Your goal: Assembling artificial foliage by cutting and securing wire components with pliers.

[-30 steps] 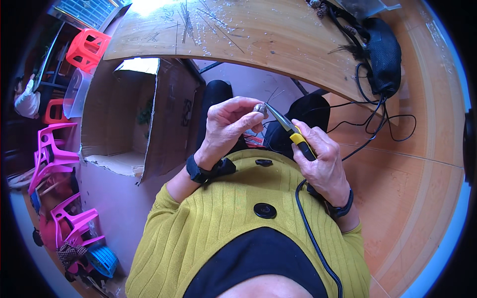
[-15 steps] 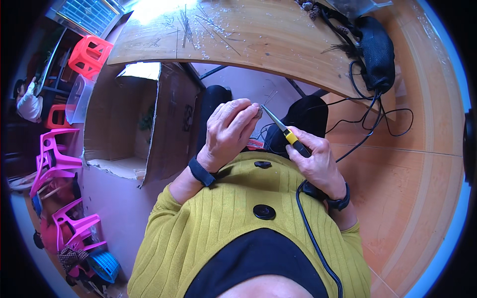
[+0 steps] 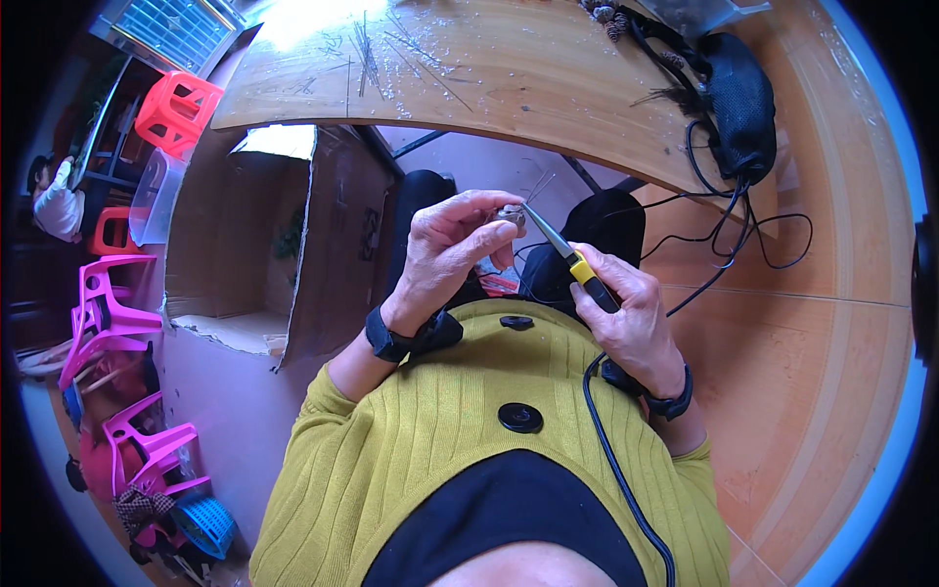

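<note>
My left hand (image 3: 453, 245) pinches a small, round, grey-brown thing (image 3: 511, 217) between thumb and fingers; it looks like a pine cone, though too small to be sure. Thin wire-like strands (image 3: 538, 184) stick up beside it. In my right hand (image 3: 629, 305) are long-nose pliers (image 3: 554, 235), with tapered grey jaws and a yellow and black handle. Their tip meets or nearly meets the upper edge of the round thing. Whether the jaws grip a strand cannot be made out. Both hands are above my lap, in front of the table edge.
Thin wires (image 3: 367, 64) and white bits litter the wooden table (image 3: 528, 98). A black bag (image 3: 740, 108) with trailing cables and several pine cones (image 3: 614, 22) are at its right. An open cardboard box (image 3: 337, 245) stands left, near pink stools (image 3: 112, 308). Another person (image 3: 59, 207) sits far left.
My left hand has turned and its thumb has shifted, bringing the round thing into clearer view. The pliers have moved slightly right and down.
</note>
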Demonstrator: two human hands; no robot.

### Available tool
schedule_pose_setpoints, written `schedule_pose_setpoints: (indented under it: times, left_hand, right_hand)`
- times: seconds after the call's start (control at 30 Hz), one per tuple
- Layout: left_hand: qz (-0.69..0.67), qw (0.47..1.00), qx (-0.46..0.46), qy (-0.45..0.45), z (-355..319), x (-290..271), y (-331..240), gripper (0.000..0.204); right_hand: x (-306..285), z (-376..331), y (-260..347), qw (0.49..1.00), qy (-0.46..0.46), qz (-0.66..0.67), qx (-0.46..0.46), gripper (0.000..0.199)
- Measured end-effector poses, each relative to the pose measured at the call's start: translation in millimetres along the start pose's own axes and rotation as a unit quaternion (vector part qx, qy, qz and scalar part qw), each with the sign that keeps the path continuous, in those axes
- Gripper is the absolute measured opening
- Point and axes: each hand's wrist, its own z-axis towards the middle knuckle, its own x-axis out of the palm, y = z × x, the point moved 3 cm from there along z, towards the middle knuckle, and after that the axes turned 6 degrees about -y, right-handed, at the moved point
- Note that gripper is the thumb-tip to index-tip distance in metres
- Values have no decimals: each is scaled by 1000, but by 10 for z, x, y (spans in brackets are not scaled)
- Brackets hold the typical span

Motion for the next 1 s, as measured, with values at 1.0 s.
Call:
schedule_pose_setpoints:
  times: [1.0]
  left_hand:
    - [-63, 993, -35, 91, 68, -119, 74, 33]
  right_hand:
    - [-81, 185, -147, 995, 40, -36, -90, 50]
